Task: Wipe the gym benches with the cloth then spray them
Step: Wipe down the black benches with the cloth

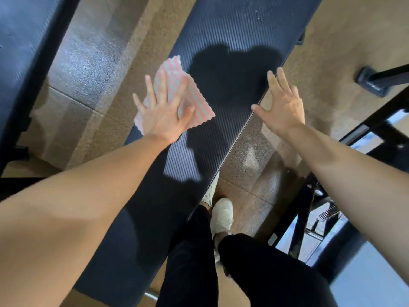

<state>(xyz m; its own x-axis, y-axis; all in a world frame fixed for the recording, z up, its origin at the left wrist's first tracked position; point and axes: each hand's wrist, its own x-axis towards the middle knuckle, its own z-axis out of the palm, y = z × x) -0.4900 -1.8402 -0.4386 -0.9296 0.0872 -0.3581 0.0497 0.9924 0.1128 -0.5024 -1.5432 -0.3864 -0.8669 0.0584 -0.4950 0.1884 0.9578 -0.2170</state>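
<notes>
Under the straight, spread fingers of the left hand, pressed flat: a pink-and-white striped, wavy-edged cloth on the left edge of the long black ribbed gym bench, long axis running ahead of the fingertips, the empty, splayed right hand at the opposite edge.

**Black bench with a striped cloth at its left edge**

The black ribbed bench runs diagonally across the view, its padded top partly sunlit and partly in shadow. A pink-and-white striped cloth lies flat on it at the left edge, its left side reaching just past that edge. The bench stands on a speckled brown tiled floor. A second dark bench stands at the far left, and white shoes stand beside the first bench's right edge
</notes>
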